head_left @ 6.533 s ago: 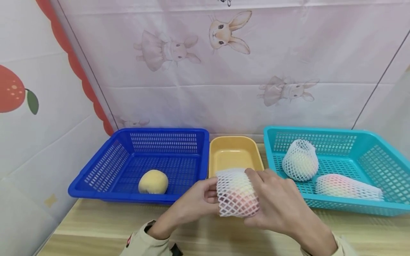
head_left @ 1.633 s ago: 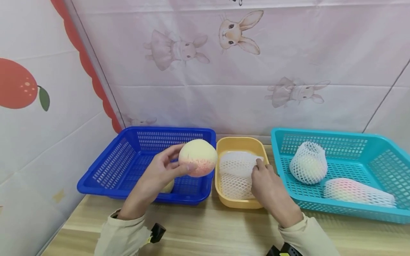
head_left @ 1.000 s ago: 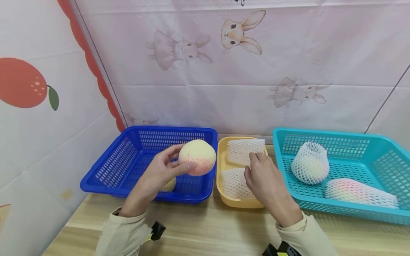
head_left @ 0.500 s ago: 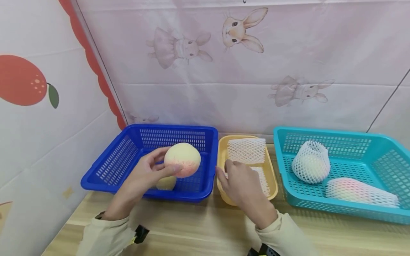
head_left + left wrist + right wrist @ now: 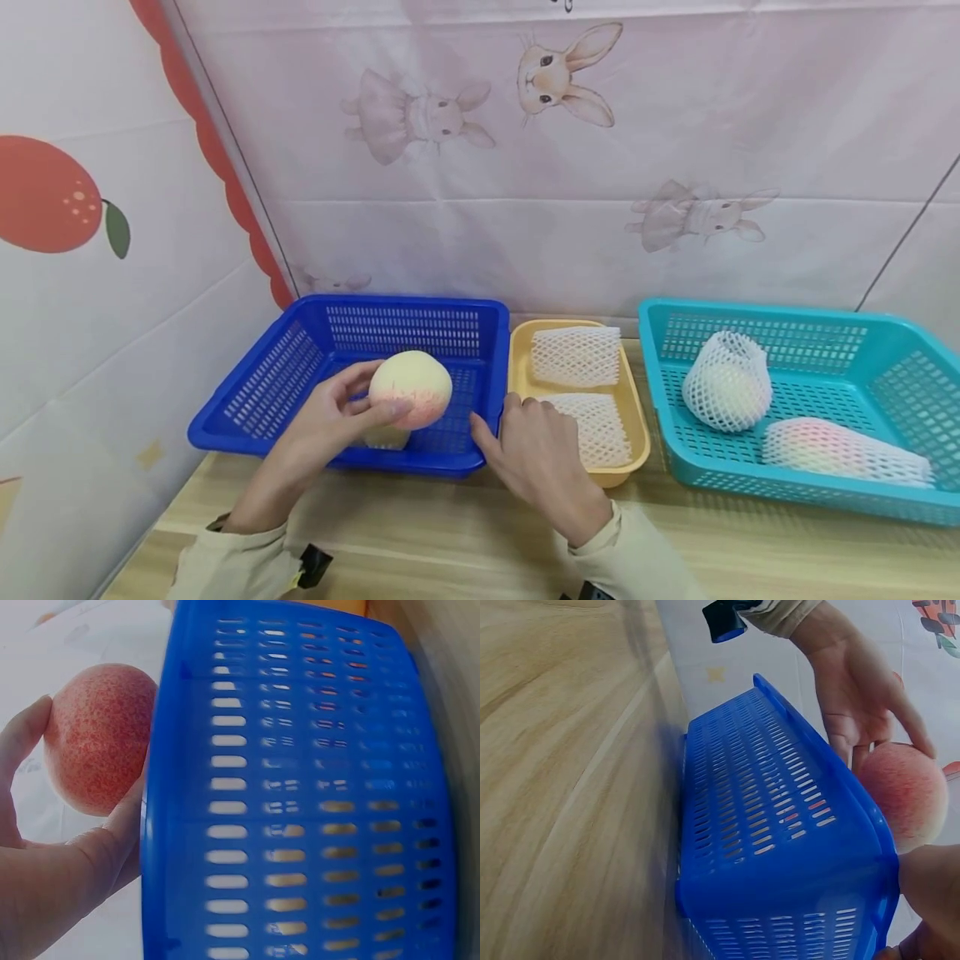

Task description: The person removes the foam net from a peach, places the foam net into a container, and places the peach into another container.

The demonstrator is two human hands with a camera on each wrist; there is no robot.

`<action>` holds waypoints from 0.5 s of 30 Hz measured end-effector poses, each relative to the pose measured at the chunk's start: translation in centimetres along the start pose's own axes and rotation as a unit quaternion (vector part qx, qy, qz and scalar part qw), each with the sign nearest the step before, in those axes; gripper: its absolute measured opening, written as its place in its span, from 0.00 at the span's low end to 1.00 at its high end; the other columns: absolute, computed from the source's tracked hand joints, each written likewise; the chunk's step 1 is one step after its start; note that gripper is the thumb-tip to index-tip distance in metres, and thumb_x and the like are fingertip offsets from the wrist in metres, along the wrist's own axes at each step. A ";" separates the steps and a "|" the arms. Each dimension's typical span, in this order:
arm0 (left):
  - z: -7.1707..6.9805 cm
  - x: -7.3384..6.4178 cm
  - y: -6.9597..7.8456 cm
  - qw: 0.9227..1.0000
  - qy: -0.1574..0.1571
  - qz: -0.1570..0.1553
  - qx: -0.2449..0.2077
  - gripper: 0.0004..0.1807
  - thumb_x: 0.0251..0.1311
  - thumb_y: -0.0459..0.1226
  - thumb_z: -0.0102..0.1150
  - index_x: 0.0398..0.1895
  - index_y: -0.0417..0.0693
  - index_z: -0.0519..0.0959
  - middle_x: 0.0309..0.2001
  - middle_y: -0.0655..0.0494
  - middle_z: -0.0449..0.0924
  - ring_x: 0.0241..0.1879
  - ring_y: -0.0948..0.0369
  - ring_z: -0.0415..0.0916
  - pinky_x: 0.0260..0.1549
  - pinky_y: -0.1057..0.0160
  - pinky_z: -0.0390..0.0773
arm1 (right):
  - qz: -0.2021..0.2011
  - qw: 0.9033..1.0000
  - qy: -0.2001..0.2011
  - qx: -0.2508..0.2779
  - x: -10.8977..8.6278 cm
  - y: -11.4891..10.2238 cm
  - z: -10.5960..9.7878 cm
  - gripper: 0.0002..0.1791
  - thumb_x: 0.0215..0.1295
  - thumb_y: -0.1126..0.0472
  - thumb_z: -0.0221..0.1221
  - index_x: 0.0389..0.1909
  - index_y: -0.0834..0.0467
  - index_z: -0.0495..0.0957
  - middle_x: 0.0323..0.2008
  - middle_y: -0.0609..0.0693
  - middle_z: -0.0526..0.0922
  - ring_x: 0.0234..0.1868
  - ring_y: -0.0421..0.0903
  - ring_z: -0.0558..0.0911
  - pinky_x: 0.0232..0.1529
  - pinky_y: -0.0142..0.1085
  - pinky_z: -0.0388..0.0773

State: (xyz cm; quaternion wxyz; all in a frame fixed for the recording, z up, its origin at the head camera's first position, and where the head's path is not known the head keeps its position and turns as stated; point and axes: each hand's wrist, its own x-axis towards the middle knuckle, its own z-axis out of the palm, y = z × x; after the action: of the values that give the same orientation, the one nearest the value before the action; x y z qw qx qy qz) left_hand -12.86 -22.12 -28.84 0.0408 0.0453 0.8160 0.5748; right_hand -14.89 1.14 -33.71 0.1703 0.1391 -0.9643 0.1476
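Left hand: thumb and fingers hold a round, pale yellow and pink fruit.
Held fruit: up over the slotted blue plastic basket (the left wrist view shows it nearly all pink).
Right hand: by that basket's front right corner, thumb sticking out; I can't tell if its fingers grab the rim.
Inside there: a round yellow fruit, partly hidden by the held one.
In the middle: a smooth yellow plastic tray, with a flat white foam net at the back and another in front.
On the right: a slotted teal plastic basket, with one white-netted fruit standing up and another lying down.
Underneath: a pale wooden table.
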 end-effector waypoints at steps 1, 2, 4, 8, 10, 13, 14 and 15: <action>0.0 0.0 -0.1 1.000 0.002 -0.001 0.004 0.36 0.59 0.45 0.65 0.68 0.44 0.63 0.63 0.43 0.69 0.60 0.48 0.72 0.54 0.50 0.74 | 0.000 1.000 0.000 0.002 0.0 0.0 0.0 0.30 0.64 0.37 0.52 0.22 0.61 0.74 0.17 0.54 0.74 0.20 0.52 0.78 0.15 0.42 0.69; -0.1 0.0 -0.2 1.000 0.003 -0.001 0.006 0.36 0.60 0.45 0.65 0.68 0.44 0.63 0.63 0.43 0.69 0.60 0.48 0.72 0.54 0.50 0.74 | 0.002 1.000 -0.001 0.004 0.0 0.0 0.0 0.29 0.64 0.38 0.52 0.22 0.61 0.74 0.17 0.54 0.75 0.21 0.52 0.78 0.15 0.42 0.69; -0.2 0.1 -0.5 1.000 0.005 -0.003 0.011 0.36 0.60 0.45 0.65 0.68 0.43 0.63 0.64 0.42 0.69 0.60 0.47 0.71 0.55 0.49 0.74 | 0.002 1.000 -0.002 0.007 0.0 0.1 0.0 0.28 0.64 0.39 0.52 0.22 0.61 0.74 0.17 0.54 0.75 0.20 0.53 0.78 0.15 0.42 0.69; -0.4 0.1 -0.9 1.000 0.009 -0.007 0.016 0.36 0.60 0.45 0.65 0.68 0.43 0.63 0.64 0.42 0.68 0.61 0.46 0.70 0.56 0.47 0.72 | 0.000 1.000 -0.005 0.013 0.1 0.0 0.0 0.25 0.64 0.42 0.53 0.21 0.61 0.74 0.18 0.55 0.75 0.20 0.53 0.78 0.16 0.43 0.70; -0.6 0.2 -1.1 1.000 0.011 -0.011 0.018 0.37 0.59 0.46 0.65 0.69 0.44 0.63 0.64 0.42 0.68 0.62 0.45 0.69 0.57 0.46 0.71 | 0.000 1.000 -0.010 0.015 0.1 0.0 0.0 0.25 0.64 0.43 0.53 0.22 0.62 0.74 0.19 0.55 0.75 0.21 0.53 0.78 0.17 0.44 0.71; -1.0 0.2 -1.4 0.999 0.014 -0.017 0.026 0.37 0.59 0.47 0.65 0.69 0.44 0.63 0.65 0.42 0.67 0.62 0.44 0.68 0.57 0.44 0.70 | 0.004 1.000 -0.019 0.020 0.1 -0.1 0.0 0.25 0.65 0.43 0.52 0.23 0.63 0.75 0.20 0.56 0.76 0.23 0.54 0.78 0.18 0.44 0.72; -1.1 0.2 -1.5 0.999 0.014 -0.019 0.029 0.37 0.59 0.47 0.64 0.69 0.44 0.63 0.65 0.42 0.67 0.62 0.44 0.68 0.57 0.44 0.70 | 0.005 1.000 -0.023 0.021 0.2 -0.1 0.0 0.25 0.65 0.43 0.51 0.24 0.63 0.75 0.20 0.56 0.76 0.23 0.53 0.77 0.18 0.44 0.72; -1.3 0.1 -1.6 0.999 0.015 -0.019 0.033 0.37 0.60 0.47 0.64 0.69 0.43 0.62 0.65 0.41 0.66 0.63 0.43 0.68 0.57 0.44 0.70 | 0.006 0.999 -0.027 0.022 0.2 -0.1 0.0 0.25 0.65 0.44 0.51 0.25 0.63 0.75 0.20 0.56 0.76 0.23 0.53 0.77 0.19 0.44 0.72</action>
State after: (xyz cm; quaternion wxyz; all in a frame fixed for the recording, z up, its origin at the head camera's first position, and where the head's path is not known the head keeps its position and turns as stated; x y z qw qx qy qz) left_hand -13.20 -23.82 -29.90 0.0380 0.0225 0.8356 0.5475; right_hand -15.01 0.97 -33.61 0.1401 0.1410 -0.9659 0.1661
